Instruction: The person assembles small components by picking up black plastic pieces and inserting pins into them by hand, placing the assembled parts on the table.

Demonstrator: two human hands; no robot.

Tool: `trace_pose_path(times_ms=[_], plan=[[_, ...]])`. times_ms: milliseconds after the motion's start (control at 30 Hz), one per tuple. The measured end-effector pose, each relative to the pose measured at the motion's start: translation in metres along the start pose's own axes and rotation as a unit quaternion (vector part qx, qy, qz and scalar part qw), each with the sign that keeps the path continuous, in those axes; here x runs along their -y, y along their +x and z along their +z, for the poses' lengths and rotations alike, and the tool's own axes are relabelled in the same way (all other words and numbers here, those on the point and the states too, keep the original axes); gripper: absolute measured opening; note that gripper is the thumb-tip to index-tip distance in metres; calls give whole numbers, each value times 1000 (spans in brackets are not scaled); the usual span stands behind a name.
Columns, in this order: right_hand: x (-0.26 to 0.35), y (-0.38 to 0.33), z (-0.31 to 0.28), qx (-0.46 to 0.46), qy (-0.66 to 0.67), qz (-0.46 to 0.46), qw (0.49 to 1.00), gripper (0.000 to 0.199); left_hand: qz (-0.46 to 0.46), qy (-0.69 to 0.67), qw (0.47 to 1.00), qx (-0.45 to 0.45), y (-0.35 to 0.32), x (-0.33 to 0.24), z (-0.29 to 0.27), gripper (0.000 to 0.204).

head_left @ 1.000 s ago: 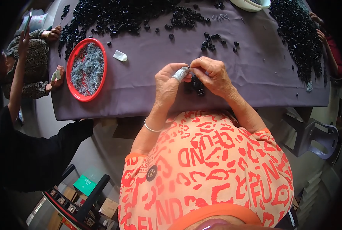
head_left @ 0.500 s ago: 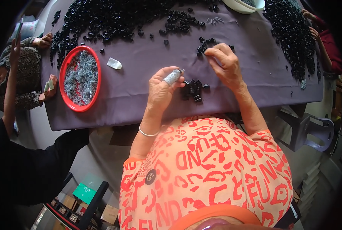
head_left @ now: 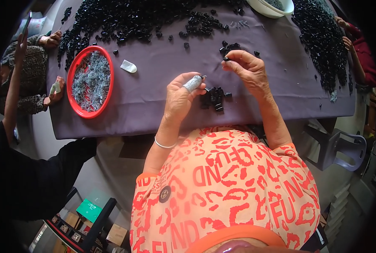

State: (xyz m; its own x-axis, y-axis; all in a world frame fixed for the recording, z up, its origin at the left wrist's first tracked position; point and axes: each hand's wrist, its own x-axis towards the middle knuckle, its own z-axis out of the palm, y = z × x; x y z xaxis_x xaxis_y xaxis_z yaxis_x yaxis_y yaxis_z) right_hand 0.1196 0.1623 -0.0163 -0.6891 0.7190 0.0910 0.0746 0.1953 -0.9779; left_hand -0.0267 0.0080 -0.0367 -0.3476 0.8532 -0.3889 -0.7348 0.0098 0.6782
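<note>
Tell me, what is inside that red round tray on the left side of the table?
The red tray holds a heap of small silvery-grey metal pieces, spread almost edge to edge. The heap covers nearly the whole tray bottom, so anything beneath it cannot be seen.

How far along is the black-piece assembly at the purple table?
Done: a small cluster of black pieces lies by the hands. In hand: the left hand holds a silver wrapped tool; the right hand pinches one black piece. Left: big black heaps across the purple table, and a red tray full of grey parts.
</note>
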Motion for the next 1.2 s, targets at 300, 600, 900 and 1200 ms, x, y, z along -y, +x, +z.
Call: trace_pose_path(times_ms=[300,600,900,1200], plan=[[12,-15,2,44,214,115,969,17,27,-4,1000,10,0,1,-2,17],[20,-21,0,-12,-186,-128,974,12,78,66,995,1,-8,1,18,17],[25,-35,13,40,176,92,979,15,138,161,977,-20,-21,-1,38,16],[27,-41,22,21,164,79,983,14,183,234,954,-43,-29,-1,47,16]])
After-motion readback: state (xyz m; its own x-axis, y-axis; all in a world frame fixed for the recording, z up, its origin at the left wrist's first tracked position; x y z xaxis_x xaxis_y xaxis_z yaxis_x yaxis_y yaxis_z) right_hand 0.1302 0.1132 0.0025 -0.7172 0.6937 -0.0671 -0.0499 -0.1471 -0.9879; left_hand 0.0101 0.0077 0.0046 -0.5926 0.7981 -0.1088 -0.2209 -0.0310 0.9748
